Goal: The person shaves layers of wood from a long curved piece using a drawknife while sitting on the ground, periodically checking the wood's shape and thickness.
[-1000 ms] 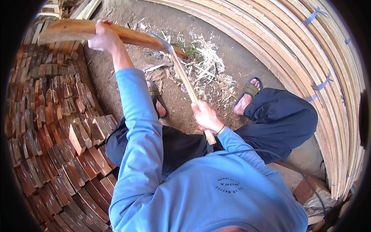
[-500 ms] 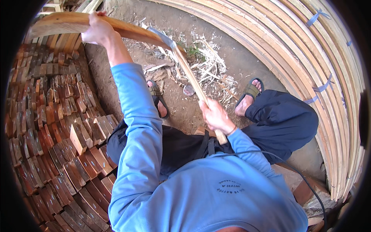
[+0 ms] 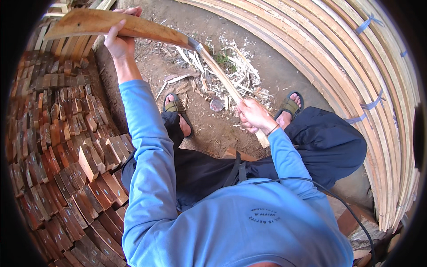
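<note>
Wooden blocks (image 3: 66,147) stacked at 9 o'clock; at 11 o'clock the left hand (image 3: 119,46) is clamped on a curved wooden board (image 3: 149,32), thumb on its near side, fingers over its far edge; at 12 o'clock a long-handled tool (image 3: 220,73) has its metal head (image 3: 194,43) at the board's right end; pale shavings (image 3: 242,71) on the ground at 1 o'clock; at 2 o'clock the right hand (image 3: 255,116) wraps the tool's handle, with long wooden strips (image 3: 347,66) farther out
</note>
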`<control>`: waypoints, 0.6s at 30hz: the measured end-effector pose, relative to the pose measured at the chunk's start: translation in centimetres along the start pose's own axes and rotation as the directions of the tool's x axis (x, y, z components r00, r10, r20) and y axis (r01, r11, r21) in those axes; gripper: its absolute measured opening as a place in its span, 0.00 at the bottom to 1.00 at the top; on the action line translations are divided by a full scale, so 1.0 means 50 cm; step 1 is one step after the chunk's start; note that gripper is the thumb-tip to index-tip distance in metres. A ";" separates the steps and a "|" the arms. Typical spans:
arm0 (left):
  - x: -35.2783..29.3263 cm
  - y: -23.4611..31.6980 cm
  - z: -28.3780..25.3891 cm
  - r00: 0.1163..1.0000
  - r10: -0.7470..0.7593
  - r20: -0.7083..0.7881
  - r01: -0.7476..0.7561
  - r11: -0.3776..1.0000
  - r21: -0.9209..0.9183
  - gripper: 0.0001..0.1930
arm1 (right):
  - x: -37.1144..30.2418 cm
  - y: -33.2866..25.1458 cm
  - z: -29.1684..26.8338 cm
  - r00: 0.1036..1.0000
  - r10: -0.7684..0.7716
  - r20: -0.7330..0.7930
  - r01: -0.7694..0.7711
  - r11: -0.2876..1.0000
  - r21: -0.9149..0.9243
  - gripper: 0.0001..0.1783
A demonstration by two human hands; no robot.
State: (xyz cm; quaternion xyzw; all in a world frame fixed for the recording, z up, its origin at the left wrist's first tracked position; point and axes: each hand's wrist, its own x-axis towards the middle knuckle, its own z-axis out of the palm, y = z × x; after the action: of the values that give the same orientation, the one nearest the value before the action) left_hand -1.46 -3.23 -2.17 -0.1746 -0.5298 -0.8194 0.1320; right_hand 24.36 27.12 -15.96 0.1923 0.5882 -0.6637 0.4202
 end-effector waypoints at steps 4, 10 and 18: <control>-0.001 -0.025 0.035 0.995 0.084 -0.061 -0.080 0.995 0.064 0.10 | -0.046 0.001 0.009 1.000 0.023 -0.014 -0.022 0.999 0.028 0.16; -0.040 -0.010 0.092 0.880 0.243 -0.408 -0.136 0.952 0.274 0.08 | -0.110 0.060 -0.001 0.999 0.019 -0.026 -0.021 0.998 -0.052 0.14; -0.041 0.014 0.044 0.996 0.050 -0.075 -0.047 0.998 0.041 0.12 | -0.107 0.050 -0.055 0.974 0.087 0.207 -0.133 0.967 0.219 0.15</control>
State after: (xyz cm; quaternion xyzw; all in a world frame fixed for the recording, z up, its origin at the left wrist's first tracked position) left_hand 1.00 -1.45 -1.61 -0.1535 -0.5361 -0.8114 0.1751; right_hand 28.73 31.59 -14.12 0.2064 0.4509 -0.7189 0.4871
